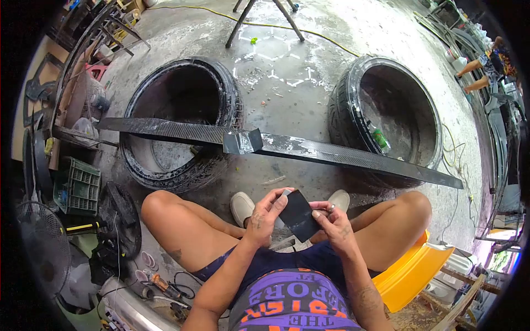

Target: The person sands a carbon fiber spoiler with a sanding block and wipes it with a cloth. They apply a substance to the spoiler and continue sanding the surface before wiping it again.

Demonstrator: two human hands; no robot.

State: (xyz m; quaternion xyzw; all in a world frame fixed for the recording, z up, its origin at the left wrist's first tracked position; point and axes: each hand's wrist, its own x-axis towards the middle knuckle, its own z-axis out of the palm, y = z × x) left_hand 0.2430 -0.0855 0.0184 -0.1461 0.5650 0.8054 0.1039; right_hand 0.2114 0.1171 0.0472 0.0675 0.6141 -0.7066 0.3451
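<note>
My left hand (266, 214) pinches the left edge of a black sheet of sandpaper (300, 216), thumb on top. A small light grey edge shows by its fingertips. My right hand (334, 225) grips the sheet's right side between thumb and fingers. In front of both hands, a long carbon-fibre strip (312, 149) lies across two upturned tyres, the left tyre (232, 105) and the right tyre (342, 105). White residue marks its surface. A dark, wet-looking folded sheet (242, 142) is draped over its middle.
A green bottle (380, 139) lies inside the right tyre. To my left are a fan (44, 243), a green crate (77, 186) and loose tools. A yellow plastic piece (414, 273) is beside my right leg. Another person (491, 63) is at far right. A yellow cable crosses the floor.
</note>
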